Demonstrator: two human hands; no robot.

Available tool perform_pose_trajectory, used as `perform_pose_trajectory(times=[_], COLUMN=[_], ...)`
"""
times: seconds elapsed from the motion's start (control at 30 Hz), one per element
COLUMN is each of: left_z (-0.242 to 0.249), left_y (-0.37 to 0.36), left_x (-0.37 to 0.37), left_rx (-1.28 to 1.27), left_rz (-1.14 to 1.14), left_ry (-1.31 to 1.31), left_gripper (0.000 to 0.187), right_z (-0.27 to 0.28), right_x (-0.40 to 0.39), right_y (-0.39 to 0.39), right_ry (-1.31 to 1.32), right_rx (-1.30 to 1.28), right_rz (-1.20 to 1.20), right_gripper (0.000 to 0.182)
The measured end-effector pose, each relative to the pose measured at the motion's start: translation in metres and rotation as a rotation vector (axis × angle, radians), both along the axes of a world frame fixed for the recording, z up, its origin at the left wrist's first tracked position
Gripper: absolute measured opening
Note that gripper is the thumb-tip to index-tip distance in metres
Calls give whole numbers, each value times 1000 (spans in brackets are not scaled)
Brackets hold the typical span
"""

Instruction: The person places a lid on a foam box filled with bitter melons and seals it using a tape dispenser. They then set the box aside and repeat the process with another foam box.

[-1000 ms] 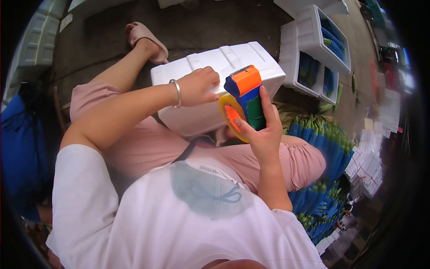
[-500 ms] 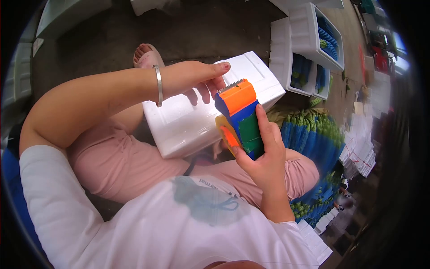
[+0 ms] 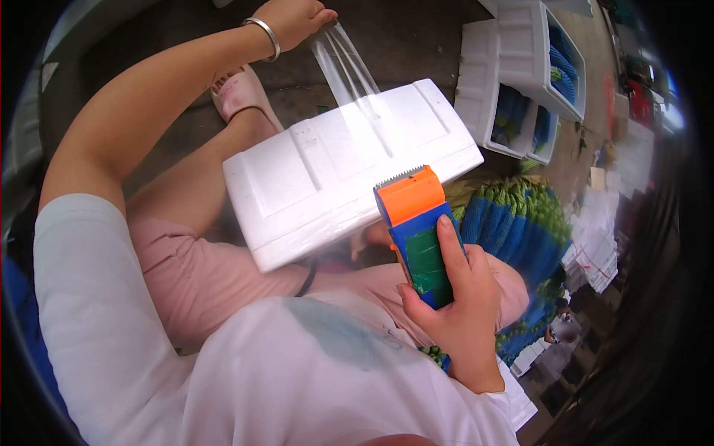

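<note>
A white foam box (image 3: 290,167) lies across my lap, tilted. A strip of clear packing tape (image 3: 346,65) stretches from its far side up to my left hand (image 3: 292,21), whose fingers are pinched on the strip's end. My right hand (image 3: 470,308) grips a tape dispenser (image 3: 418,230) with a blue body, an orange top, a toothed metal edge and green tape around the handle. The dispenser is over the near right part of the box. Its tape roll is mostly hidden on the underside.
Open foam boxes (image 3: 520,59) at the upper right hold green produce in blue netting. Beside my right knee stand many bundles of long green vegetables (image 3: 513,212) in blue sleeves. White stacks (image 3: 591,253) lie further right. My sandalled foot (image 3: 245,93) rests beyond the box.
My left hand has moved up and away from the dispenser, lifting the clear tape strip off the box. The dispenser has shifted down and right, and the box has tilted.
</note>
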State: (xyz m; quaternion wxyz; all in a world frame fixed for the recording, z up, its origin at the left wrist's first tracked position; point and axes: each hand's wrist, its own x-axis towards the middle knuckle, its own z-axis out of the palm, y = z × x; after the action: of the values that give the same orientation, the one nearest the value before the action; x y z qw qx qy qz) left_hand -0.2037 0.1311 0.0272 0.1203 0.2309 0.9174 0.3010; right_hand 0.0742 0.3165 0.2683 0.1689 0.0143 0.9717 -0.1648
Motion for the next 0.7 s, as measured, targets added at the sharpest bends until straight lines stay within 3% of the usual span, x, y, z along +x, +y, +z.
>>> perform_pose_trajectory(times=[0.1, 0.13, 0.2, 0.23, 0.43, 0.5, 0.53, 0.57, 0.63, 0.7], left_z=[-65, -90, -128, -118, -130, -119, -87, -85, -39, 83], left_y=[12, 19, 45, 59, 62, 60, 50, 34, 2, -14], left_x=[-4, 9, 51, 77, 77, 72, 49, 26, -3, -24], left_rx=[-358, -356, -404, -352, -599, -719, -643, -536, -405, -450], left_rz=[-96, -121, -229, -380, -573, -632, -418, -234, 18, -136], left_ry=[31, -14, -274, -426, -387, -340, -347, -274, -9, -538], left_gripper=[41, 41, 37, 37, 41, 43, 45, 44, 34, 88], right_z=[-2, -7, -24, -34, -80, -86, -85, -81, -79, -94], right_x=[26, 32, 46, 52, 73, 64, 57, 54, 41, 17], right_y=[17, 22, 31, 35, 49, 50, 48, 45, 43, 35], right_ry=[-141, -186, -190, -193, -57, -8, 24, 46, 14, 86], right_rx=[133, 134, 122, 109, -22, -29, -14, 0, 48, 32], right_rz=[-13, -43, -61, -76, -98, -99, -78, -57, -5, 36], right_gripper=[81, 80, 80, 80, 81, 82, 81, 81, 77, 70])
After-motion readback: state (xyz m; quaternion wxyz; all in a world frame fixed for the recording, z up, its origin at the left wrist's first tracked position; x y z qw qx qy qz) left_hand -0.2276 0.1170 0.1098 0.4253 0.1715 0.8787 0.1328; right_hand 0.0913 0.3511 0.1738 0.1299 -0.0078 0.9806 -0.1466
